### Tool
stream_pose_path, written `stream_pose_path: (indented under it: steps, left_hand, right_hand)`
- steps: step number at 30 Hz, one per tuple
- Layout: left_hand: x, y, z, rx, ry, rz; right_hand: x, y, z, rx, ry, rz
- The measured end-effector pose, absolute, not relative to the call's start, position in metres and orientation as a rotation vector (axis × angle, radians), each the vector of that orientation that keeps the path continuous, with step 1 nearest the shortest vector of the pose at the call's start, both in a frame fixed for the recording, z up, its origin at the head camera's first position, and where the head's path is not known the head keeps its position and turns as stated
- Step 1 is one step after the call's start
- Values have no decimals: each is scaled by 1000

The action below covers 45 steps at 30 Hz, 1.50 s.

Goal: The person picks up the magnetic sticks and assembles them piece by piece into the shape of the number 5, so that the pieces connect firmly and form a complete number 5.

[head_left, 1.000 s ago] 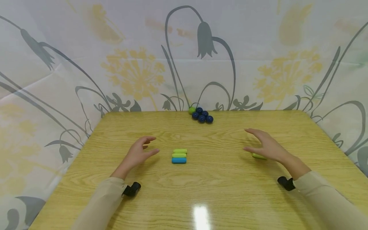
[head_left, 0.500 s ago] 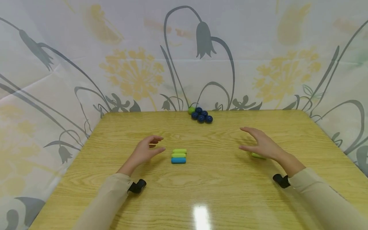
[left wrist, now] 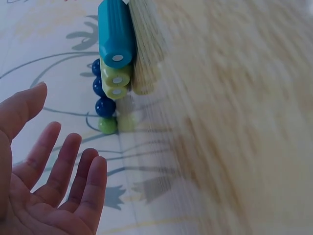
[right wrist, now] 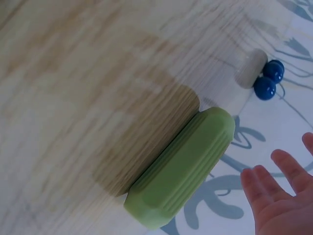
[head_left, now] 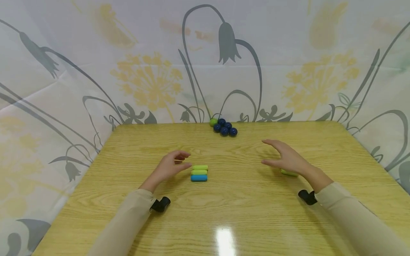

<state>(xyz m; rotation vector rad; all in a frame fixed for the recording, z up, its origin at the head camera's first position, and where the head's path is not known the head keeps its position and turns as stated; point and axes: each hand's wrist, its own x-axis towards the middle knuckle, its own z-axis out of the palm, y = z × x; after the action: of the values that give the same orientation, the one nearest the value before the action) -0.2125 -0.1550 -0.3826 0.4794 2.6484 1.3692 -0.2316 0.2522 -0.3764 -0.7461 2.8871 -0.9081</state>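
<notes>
In the head view, a blue ribbed bar (head_left: 199, 177) lies against two yellow-green bars (head_left: 199, 172) in a row near the middle of the table. My left hand (head_left: 168, 166) hovers just left of this row, fingers loosely bent and thumb apart, holding nothing. White dots mark the bar ends in the left wrist view. Another green ribbed bar (right wrist: 183, 169) lies alone at the right. Partly covering it in the head view, my right hand (head_left: 286, 157) is held above the table, thumb and fingers spread, with nothing in it.
Several dark blue balls (head_left: 225, 131) and one green ball (head_left: 213, 122) are clustered at the back edge of the wooden table (head_left: 205, 220). Behind stands a flower-patterned cloth (head_left: 272, 32). A small black device (head_left: 161, 204) is worn at each wrist.
My left hand has moved right, up to the row of bars. My right hand has shifted slightly left and away from me. The bars and balls stay put.
</notes>
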Motion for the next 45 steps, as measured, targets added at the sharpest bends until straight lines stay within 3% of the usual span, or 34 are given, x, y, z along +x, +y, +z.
stream_pose_path:
  steps: [45]
  left_hand:
    - [-236,-126,-393,667,2565,1036]
  right_hand:
    - [-249,238,-382,-750,2841,-894]
